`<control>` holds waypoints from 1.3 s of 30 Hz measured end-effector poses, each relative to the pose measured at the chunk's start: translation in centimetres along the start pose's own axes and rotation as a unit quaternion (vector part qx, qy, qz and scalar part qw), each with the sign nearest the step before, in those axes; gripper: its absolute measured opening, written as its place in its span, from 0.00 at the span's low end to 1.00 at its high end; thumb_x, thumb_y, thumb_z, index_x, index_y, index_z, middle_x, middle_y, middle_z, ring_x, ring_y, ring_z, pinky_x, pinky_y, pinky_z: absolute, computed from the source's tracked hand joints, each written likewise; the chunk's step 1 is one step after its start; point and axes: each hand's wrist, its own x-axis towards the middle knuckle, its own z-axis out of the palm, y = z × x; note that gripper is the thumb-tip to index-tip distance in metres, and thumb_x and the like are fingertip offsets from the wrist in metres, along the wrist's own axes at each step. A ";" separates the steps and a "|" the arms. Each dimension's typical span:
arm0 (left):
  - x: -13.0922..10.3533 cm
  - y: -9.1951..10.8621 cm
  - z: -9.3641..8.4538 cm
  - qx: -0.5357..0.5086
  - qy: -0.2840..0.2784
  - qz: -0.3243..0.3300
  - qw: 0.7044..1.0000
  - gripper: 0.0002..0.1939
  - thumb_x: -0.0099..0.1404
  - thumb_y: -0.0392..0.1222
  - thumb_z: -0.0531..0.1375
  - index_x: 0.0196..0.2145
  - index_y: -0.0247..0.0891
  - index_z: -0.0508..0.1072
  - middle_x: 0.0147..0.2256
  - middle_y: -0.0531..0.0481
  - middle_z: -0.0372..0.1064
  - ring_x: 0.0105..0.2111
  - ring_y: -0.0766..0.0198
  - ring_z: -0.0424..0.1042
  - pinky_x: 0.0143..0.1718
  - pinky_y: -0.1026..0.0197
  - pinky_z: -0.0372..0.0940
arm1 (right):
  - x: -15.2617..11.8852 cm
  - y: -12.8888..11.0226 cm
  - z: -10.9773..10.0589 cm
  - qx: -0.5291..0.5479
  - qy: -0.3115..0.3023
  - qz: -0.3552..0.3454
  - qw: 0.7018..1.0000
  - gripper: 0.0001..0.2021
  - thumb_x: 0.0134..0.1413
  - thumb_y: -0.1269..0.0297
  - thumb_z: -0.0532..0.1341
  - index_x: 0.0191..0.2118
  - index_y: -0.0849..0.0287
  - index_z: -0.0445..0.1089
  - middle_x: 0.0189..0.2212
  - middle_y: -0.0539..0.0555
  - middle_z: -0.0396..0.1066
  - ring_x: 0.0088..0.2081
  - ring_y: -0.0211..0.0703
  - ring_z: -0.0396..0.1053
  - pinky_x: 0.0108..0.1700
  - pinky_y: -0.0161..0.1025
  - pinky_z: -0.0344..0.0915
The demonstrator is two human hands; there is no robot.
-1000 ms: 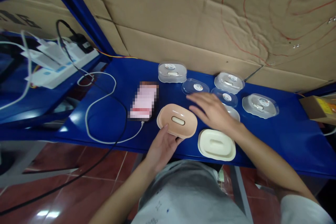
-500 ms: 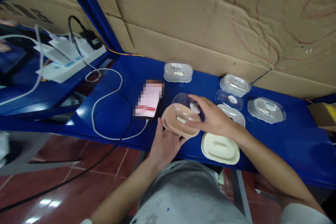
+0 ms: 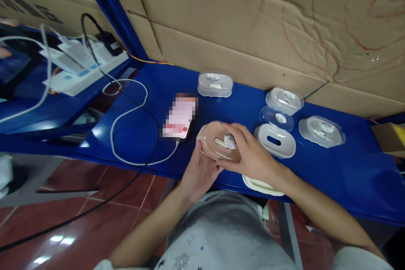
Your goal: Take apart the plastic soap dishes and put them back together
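My left hand point(image 3: 201, 175) supports a peach oval plastic dish point(image 3: 210, 138) from below, its thumb along the near left side. A clear lid point(image 3: 230, 141) with a round sticker lies over the dish, and a pale oblong piece shows through its middle. My right hand point(image 3: 255, 152) grips this lid at its right end, thumb at the near edge and fingers at the far edge. Whether the lid is fully seated cannot be seen. Under my right forearm lies a cream oval piece point(image 3: 261, 186), partly hidden. Beside that hand is a white oval tray point(image 3: 288, 139) with a slot.
Behind the tray lies another clear lid point(image 3: 268, 117). Lidded boxes stand at the back point(image 3: 215, 86), back right point(image 3: 284, 102) and right point(image 3: 321, 131). A phone point(image 3: 180, 114) on a white cable point(image 3: 113, 135) lies left. A power strip point(image 3: 76, 82) is farther left; cardboard point(image 3: 221, 29) walls the back.
My right hand has brought the clear lid from behind the peach dish to over it. The right hand has shifted slightly nearer and covers more of the cream piece.
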 end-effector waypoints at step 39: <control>-0.8 -1.7 -0.2 0.245 0.019 0.062 0.967 0.16 0.71 0.48 0.65 0.54 0.43 0.82 0.62 0.44 0.75 0.69 0.44 0.65 0.74 0.42 0.53 | -14.2 1.7 0.9 -0.145 -0.030 0.059 0.987 0.34 0.69 0.58 0.65 0.75 0.47 0.55 0.77 0.60 0.51 0.77 0.66 0.47 0.69 0.71 0.58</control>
